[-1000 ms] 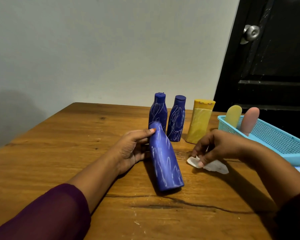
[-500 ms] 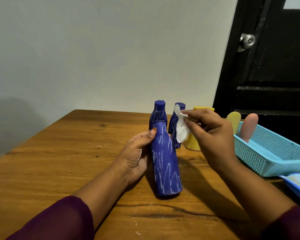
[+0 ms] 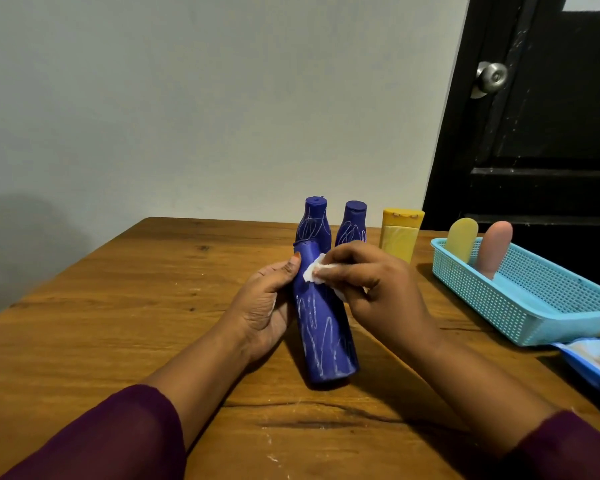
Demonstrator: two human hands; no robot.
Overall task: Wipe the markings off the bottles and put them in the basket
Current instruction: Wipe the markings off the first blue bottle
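Left hand (image 3: 267, 306) grips the blue bottle (image 3: 326, 341) from its left side, with the thumb tip up by the neck and the rest of the fingers wrapped behind, out of sight. Bottle is tilted: cap end away from the person, base end toward them and low over the table (image 3: 118, 306). Can't tell if the base actually touches the wood. White scribble lines cover the lower body. The upper shoulder near the hands looks mostly plain blue.

Right hand (image 3: 378, 292) pinches a small white wipe (image 3: 314, 271) between curled fingers and thumb, and the wipe is pressed on the bottle's shoulder just below the cap. Part of the wipe is hidden under the fingers.

Behind the hands, standing upright near the far table edge:
- blue bottle with scribbles (image 3: 316, 223), directly behind the held one
- second scribbled blue bottle (image 3: 353, 225), just beside it on the right
- yellow flat-cap bottle (image 3: 400, 237), next one right, apart from the blue pair

Light blue mesh basket (image 3: 482, 292) sits on the right side of the table, well apart from the hands. Inside it, leaning at the far end:
- pale yellow bottle (image 3: 461, 242)
- pink bottle (image 3: 494, 247), just beside it

Blue packet (image 3: 593, 358) lies at the right table edge, just in front of the basket, partly cut off. Contents unreadable.

Dark maroon sleeves on both forearms. Black door with metal knob (image 3: 492, 77) behind the basket, and a plain pale wall to its left.
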